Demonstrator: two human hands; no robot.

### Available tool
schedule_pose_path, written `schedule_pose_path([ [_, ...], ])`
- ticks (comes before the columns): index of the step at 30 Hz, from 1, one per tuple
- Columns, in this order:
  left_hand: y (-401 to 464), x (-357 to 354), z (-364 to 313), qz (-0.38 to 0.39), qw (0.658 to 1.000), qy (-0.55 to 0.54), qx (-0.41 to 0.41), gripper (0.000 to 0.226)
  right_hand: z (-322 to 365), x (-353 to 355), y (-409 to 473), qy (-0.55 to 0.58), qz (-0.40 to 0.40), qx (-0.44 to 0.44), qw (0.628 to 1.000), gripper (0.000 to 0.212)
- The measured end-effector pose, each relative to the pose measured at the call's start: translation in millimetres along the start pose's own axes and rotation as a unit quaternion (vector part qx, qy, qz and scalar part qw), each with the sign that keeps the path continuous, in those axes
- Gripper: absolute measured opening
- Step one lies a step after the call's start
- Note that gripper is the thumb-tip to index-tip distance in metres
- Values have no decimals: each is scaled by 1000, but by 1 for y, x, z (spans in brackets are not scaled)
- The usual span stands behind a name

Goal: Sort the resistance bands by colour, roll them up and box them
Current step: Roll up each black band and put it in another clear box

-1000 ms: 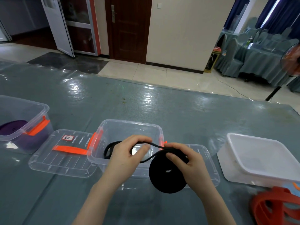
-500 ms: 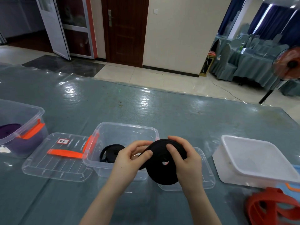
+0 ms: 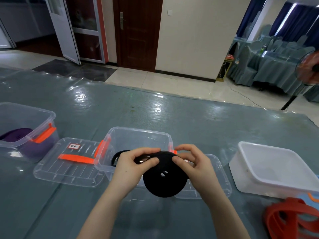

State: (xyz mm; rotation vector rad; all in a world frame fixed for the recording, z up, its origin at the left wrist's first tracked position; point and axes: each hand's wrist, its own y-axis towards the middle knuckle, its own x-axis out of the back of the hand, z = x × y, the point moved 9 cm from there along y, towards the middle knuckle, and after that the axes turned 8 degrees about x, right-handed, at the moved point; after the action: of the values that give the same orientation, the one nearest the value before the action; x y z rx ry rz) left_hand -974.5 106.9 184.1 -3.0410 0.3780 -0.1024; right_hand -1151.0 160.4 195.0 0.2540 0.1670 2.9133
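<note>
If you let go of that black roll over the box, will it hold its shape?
Probably not for long. The black roll is a flat band wound on itself with nothing fastening it, so it may spring loose. Both the left hand and right hand pinch its top edge. Set on edge, it could roll.

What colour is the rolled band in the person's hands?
Black: the rolled band, seen in the head view.

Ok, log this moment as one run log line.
step: rolling black band | left hand: gripping roll | right hand: gripping roll | position: over clear box | boxed: not yet
</note>
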Motion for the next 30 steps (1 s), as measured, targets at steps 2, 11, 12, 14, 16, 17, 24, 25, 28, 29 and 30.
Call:
schedule_pose_path([
  [2,-1,4,-1,-11,1000,-8,-3,31,-2,-3,-1,-1,1,-6,1000,23],
  [11,0,2,-12,39,997,53,-29,29,-2,-15,7,-50,97,-67,992,15],
  [12,0,3,-12,33,998,40,-28,30,-2,-13,8,-35,78,-66,994,15],
  [14,1,4,-9,28,999,16,-26,35,-7,-8,9,-3,40,-73,996,11],
  [16,0,1,-5,49,999,-6,-19,39,-13,-4,7,13,14,-82,996,9],
  [17,0,-1,-3,60,998,-13,-16,40,-16,-4,7,16,7,-84,996,10],
  [24,9,4,1,47,999,3,-14,34,-19,-15,5,4,84,-105,991,12],
  [25,9,1,0,60,998,18,-15,33,-18,-19,5,-9,104,-102,989,12],
  [28,9,-5,0,76,997,22,-11,33,-17,-22,10,-47,94,-78,991,11],
  [29,9,-6,2,78,997,13,-8,35,-17,-21,11,-45,78,-73,993,10],
  [30,8,-7,3,83,997,3,-5,39,-18,-20,12,-36,64,-71,995,10],
])
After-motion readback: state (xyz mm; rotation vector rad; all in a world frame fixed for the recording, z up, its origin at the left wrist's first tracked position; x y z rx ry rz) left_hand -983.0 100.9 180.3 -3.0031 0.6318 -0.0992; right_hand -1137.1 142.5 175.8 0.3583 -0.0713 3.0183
